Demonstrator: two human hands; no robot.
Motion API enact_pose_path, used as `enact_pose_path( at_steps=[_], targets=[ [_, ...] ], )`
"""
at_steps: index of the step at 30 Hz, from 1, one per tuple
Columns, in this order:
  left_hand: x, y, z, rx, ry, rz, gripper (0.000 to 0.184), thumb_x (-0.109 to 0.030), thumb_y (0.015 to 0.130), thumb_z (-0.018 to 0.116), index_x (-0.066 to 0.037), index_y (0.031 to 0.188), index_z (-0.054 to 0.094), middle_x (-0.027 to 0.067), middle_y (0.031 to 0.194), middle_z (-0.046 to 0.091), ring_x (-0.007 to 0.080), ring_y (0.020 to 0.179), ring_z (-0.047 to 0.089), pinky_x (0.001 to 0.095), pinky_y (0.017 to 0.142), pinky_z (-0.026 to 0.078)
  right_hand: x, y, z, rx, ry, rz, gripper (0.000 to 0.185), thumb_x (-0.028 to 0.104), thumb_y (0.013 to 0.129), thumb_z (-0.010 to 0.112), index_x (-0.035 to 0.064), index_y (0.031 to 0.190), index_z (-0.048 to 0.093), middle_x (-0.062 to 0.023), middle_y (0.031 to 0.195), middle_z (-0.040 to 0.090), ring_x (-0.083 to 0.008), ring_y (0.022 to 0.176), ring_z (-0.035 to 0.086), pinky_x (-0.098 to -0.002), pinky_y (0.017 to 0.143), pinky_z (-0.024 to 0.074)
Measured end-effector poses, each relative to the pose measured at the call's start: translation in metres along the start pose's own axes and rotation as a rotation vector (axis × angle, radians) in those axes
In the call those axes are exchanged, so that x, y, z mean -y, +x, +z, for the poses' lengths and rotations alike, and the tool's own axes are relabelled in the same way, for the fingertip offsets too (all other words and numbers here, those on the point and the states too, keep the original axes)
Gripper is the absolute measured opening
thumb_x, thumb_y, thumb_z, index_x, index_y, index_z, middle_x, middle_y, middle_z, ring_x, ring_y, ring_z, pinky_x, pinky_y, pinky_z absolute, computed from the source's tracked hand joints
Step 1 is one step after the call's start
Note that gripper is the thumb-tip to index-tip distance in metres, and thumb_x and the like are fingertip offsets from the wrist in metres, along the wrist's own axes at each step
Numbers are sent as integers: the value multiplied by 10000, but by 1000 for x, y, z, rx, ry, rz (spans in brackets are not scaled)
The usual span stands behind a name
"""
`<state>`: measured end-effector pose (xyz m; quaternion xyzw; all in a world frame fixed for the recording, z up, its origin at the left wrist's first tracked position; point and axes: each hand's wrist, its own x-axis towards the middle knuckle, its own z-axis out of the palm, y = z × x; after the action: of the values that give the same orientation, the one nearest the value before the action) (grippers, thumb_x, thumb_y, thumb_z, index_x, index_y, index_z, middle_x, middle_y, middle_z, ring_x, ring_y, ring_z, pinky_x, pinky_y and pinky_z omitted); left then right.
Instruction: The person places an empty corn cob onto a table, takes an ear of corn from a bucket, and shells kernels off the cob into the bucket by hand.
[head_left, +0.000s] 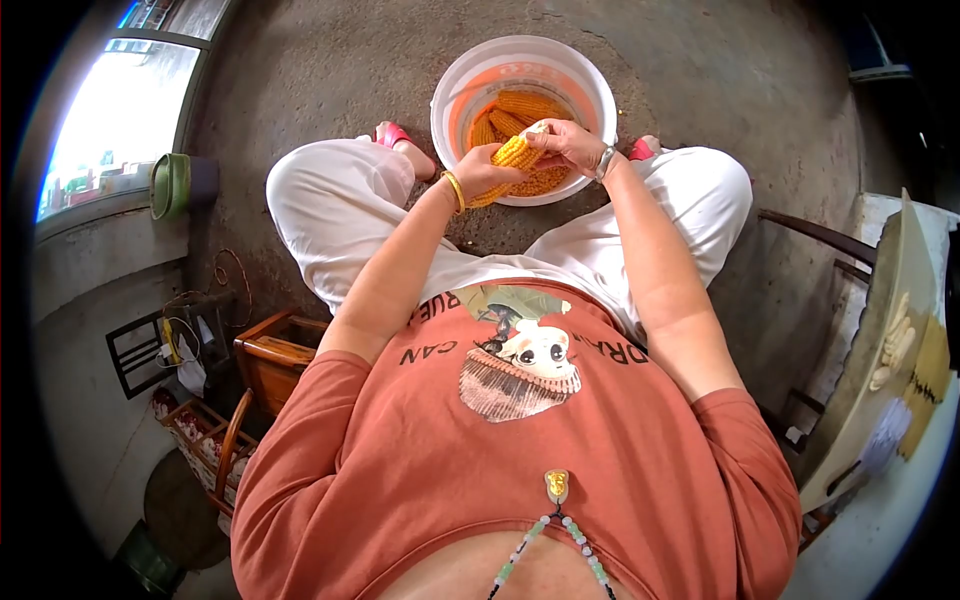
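Observation:
Both my hands hold an ear of corn over a white bucket. My left hand, with a yellow bangle at the wrist, wraps round the lower part of the ear. At its upper end, where pale bare cob shows, the fingers of my right hand are closed on it. Inside the bucket lie several more ears of corn, and loose kernels show beneath my hands. The fingertips of my left hand are partly hidden behind the ear.
The bucket stands on the concrete floor between my knees. On the left are a green bin, a wooden stool and a handled basket. A table with several pale items on it stands at the right.

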<state>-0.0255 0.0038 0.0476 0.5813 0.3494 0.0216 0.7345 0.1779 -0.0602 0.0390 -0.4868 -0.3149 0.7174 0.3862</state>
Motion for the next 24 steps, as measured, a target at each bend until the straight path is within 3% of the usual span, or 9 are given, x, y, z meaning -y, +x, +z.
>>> enact_pose_path(
  at_steps=[7,9,15,18,19,24],
  targets=[
    [-1,-2,2,-17,73,23,379,-172,717,752,9,999,576,53,805,605,120,653,587,266,584,489,-11,9,0,-111,-93,-15,354,374,884,625,63,1037,554,-42,978,603,-116,890,617,-268,753,561],
    [2,2,4,-40,166,-3,434,-179,685,767,19,1023,580,61,850,616,124,715,594,269,640,496,-22,21,-6,-156,-195,-20,368,404,874,630,66,1004,566,-41,947,607,-113,858,624,-274,736,566],
    [8,5,3,-72,169,33,417,-186,699,763,15,1015,579,57,850,617,122,701,598,265,616,500,-13,15,2,-217,51,4,455,478,859,620,51,1012,586,-45,897,602,-112,810,622,-262,687,558],
    [14,7,1,-79,158,75,408,-174,703,761,15,1014,577,58,850,617,120,699,598,266,617,503,-2,3,5,-136,-70,-5,463,457,865,620,54,1088,574,-54,988,606,-117,910,611,-271,739,557],
    [14,7,2,-80,147,91,405,-170,705,761,15,1013,576,58,849,617,119,697,597,266,616,503,-3,3,2,-98,-52,10,421,386,867,642,60,1120,558,-57,1059,598,-128,983,593,-281,783,552],
    [15,7,0,-81,184,86,385,-165,711,759,11,999,572,61,835,613,120,685,597,263,609,502,-4,2,-1,-37,-24,0,367,300,887,635,42,1131,541,-56,1066,593,-137,981,599,-287,800,554]
  ],
)
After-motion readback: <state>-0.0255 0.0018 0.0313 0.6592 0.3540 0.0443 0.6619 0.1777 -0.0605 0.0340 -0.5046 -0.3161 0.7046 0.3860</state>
